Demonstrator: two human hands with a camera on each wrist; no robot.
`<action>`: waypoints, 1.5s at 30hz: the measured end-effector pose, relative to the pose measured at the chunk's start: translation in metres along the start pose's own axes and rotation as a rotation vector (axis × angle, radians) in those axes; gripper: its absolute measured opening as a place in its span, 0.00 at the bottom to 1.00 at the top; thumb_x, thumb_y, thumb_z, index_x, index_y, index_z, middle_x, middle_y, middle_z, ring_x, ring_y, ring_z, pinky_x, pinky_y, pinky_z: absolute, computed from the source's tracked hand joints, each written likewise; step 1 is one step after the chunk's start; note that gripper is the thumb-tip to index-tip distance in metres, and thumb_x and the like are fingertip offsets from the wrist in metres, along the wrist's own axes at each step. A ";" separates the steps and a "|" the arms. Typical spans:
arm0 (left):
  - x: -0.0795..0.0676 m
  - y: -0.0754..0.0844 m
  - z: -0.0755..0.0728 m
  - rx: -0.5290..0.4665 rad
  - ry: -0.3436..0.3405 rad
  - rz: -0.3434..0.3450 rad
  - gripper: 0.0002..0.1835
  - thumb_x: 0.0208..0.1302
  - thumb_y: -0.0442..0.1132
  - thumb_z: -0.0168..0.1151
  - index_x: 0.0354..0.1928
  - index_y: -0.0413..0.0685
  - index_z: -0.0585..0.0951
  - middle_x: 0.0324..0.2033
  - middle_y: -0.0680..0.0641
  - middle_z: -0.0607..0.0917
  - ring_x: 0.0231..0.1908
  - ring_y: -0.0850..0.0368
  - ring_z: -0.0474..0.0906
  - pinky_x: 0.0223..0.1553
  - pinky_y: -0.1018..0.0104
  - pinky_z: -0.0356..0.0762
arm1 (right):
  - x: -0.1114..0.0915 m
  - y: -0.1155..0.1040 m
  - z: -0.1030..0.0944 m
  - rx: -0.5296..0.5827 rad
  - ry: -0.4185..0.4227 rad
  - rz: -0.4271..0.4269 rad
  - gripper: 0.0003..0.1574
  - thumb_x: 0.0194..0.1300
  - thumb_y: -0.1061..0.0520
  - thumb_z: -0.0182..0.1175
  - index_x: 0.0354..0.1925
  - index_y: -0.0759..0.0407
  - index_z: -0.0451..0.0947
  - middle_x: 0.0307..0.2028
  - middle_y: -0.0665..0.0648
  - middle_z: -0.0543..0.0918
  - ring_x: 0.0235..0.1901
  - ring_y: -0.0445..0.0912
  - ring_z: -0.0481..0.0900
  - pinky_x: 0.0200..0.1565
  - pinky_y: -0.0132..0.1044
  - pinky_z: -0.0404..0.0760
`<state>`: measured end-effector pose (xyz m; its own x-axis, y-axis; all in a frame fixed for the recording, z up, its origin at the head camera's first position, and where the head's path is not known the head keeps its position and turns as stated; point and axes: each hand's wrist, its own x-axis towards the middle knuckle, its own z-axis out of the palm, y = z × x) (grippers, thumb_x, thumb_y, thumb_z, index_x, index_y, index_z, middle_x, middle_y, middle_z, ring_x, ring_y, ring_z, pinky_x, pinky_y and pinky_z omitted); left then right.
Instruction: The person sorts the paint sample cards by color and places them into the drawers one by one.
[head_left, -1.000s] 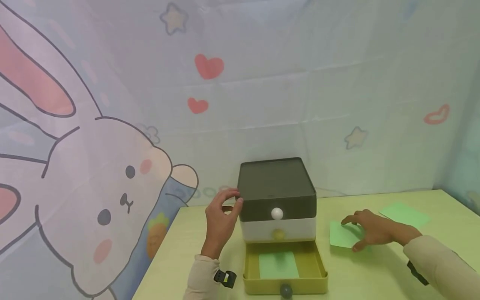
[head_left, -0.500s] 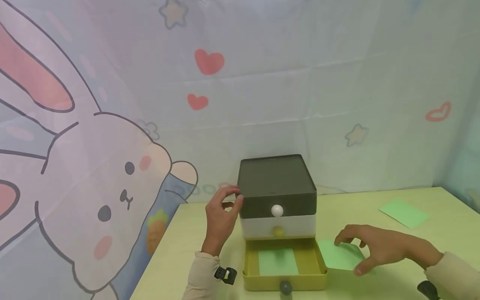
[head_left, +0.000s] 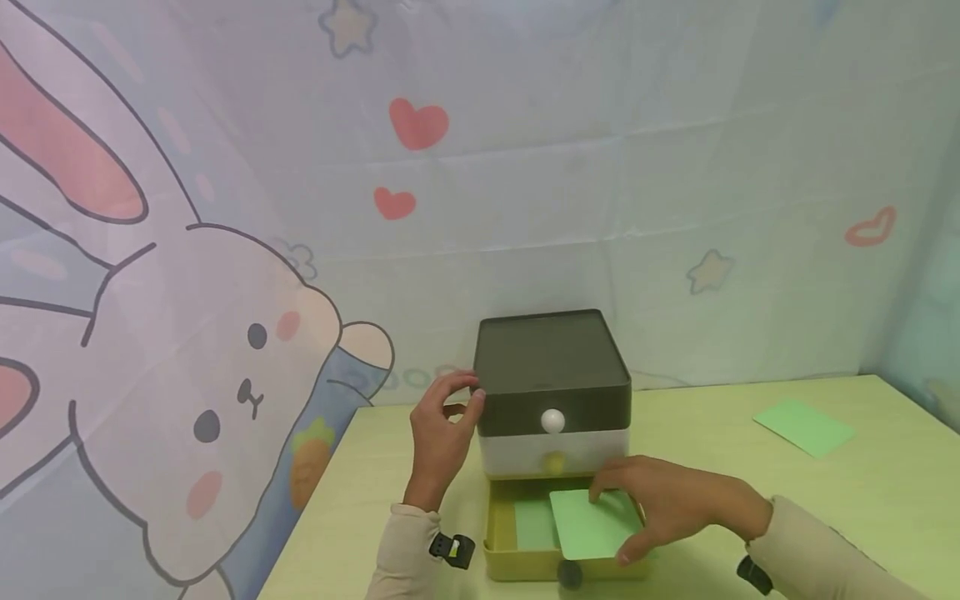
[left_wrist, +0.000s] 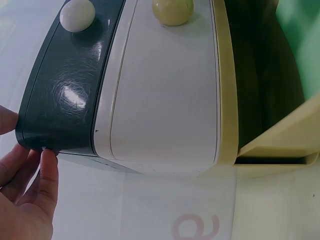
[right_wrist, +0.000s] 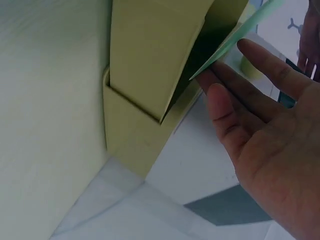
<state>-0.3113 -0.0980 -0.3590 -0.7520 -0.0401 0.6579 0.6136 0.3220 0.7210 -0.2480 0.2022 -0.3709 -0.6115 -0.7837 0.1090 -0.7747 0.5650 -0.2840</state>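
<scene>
A small desktop drawer unit [head_left: 551, 354] has a black top tier, a white middle tier and a yellow bottom drawer [head_left: 517, 568], which is pulled out. My left hand [head_left: 438, 450] grips the upper left corner of the black tier between thumb and fingers. Over the right part of the drawer, my right hand [head_left: 671, 504] pinches a square of green paper [head_left: 587, 527] along its right side. The paper slants in the right wrist view, its edge at the fingertips [right_wrist: 247, 47]. Beneath it, another green paper [head_left: 531, 527] lies on the drawer floor, partly covered.
A third green paper [head_left: 804, 427] lies on the pale yellow table [head_left: 720, 417] at the right. The drawers have round knobs: a white knob [head_left: 552, 421], a yellow one and a dark one. Behind the table hangs a cloth backdrop [head_left: 525, 233] with a cartoon rabbit.
My right hand has picked the green paper up off the table beside the unit and moved left with it, over the open drawer. My left hand stays at the corner.
</scene>
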 end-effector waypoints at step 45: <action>-0.001 0.001 0.005 0.037 -0.002 0.005 0.11 0.69 0.42 0.65 0.50 0.52 0.85 0.55 0.48 0.85 0.56 0.53 0.82 0.46 0.68 0.85 | 0.001 0.029 0.002 0.074 0.137 0.043 0.29 0.56 0.41 0.74 0.52 0.52 0.80 0.45 0.47 0.87 0.46 0.44 0.85 0.41 0.35 0.85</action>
<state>-0.3110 -0.0930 -0.3597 -0.7492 -0.0364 0.6613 0.6084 0.3568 0.7089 -0.2709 0.2168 -0.3813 -0.6641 -0.7135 0.2231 -0.7364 0.5729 -0.3600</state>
